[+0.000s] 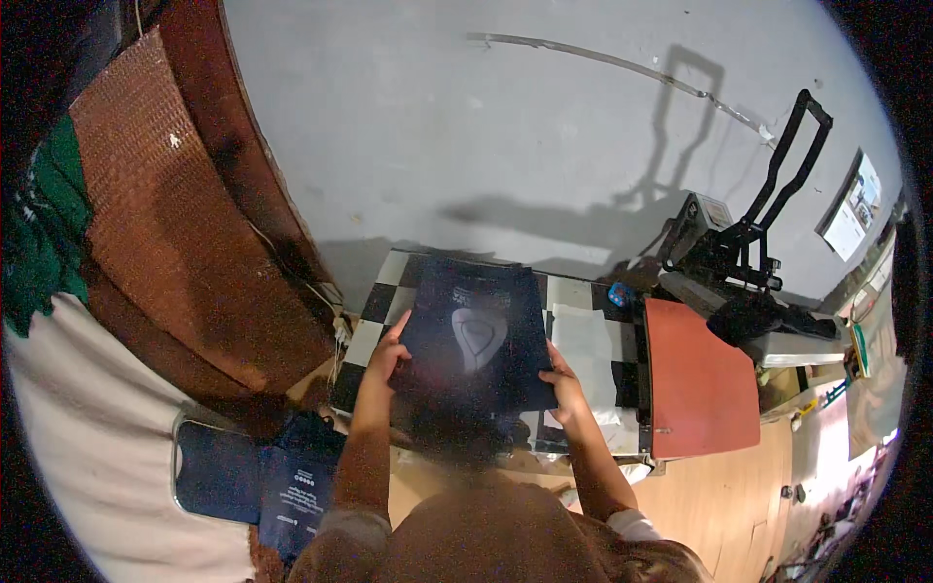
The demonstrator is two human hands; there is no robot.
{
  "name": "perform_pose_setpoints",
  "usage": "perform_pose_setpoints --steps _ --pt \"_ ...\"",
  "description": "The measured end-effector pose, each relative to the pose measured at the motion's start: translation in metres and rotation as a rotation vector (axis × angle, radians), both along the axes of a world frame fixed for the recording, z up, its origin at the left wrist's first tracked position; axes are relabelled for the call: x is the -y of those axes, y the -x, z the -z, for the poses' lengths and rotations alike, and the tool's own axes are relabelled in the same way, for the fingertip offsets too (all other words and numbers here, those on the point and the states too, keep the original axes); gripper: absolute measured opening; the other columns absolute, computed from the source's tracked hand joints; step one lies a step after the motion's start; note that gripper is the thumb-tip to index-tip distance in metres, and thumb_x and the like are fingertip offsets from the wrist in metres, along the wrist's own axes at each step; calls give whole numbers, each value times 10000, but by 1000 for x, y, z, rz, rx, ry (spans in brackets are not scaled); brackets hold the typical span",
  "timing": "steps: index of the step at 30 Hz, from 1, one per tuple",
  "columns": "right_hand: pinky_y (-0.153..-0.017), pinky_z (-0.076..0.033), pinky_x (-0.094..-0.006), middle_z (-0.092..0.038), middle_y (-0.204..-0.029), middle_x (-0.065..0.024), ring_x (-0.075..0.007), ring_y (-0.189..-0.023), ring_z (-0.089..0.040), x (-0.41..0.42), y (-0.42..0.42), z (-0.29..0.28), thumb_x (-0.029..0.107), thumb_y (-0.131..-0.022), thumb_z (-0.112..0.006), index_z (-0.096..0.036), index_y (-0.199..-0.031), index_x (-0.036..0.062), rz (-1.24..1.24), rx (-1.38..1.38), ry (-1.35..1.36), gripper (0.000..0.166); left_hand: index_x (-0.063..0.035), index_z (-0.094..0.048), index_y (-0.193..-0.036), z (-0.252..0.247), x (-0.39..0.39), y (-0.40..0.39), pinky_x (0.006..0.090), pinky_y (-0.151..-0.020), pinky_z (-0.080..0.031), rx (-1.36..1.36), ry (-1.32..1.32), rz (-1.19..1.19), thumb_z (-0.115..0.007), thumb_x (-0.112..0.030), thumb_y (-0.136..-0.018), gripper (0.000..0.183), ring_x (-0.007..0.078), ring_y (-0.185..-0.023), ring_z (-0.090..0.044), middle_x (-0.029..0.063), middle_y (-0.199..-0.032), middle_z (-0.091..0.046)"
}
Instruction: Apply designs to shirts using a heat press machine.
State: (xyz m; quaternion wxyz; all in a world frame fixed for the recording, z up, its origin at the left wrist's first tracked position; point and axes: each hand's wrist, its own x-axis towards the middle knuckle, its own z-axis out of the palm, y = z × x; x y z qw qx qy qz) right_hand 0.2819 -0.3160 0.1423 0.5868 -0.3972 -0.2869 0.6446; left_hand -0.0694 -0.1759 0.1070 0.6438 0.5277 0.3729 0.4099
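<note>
A dark navy piece of cloth (435, 357) bearing a pale shield-like print and some writing is held up in front of me. My left hand (386, 357) grips its left edge, index finger stretched along it. Lower on the opposite edge, my right hand (565, 382) pinches the cloth between thumb and fingers. Beneath it is a table with a black-and-white checkered top (377, 300). White sheets (579, 342) lie on the table, just beyond my right hand. A dark blur hides the lower part of the cloth.
To the right stands a heat press (754, 240) with a raised black lever and an orange-red pad (700, 386). A small blue object (619, 294) sits near the wall. Navy printed cloth (291, 495) lies at lower left, beside a dark seat (219, 470). A brown woven panel (175, 197) leans left.
</note>
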Motion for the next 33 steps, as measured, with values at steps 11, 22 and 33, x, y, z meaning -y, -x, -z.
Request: perform_pose_setpoints --steps 11,22,33 --pt "-1022 -437 -369 -496 -1413 -88 -245 -1224 -520 -45 9 50 -145 -797 -365 -295 -1518 121 81 -28 83 772 -82 -286 -1532 16 -61 -14 272 -1056 -295 -5 -169 98 -499 -21 -596 961 192 -1415 -290 105 -1572 -284" --pt "-1094 -340 -345 -465 -1455 -105 -227 -1318 -445 -39 15 103 -150 -798 -461 -335 -1487 41 111 157 67 726 -66 -294 -1510 108 -22 8 330 -997 -401 -90 -215 -171 -609 -56 -856 726 256 -1337 -409 175 -1543 -322" --pt "-796 -474 -263 -541 -992 -13 -124 -866 -524 -19 6 135 -131 -694 -659 -506 -1383 72 222 632 44 735 -34 -588 -1273 98 43 4 460 -966 -468 -920 -420 -392 -773 -115 -780 533 378 -1121 -576 204 -1227 -583"
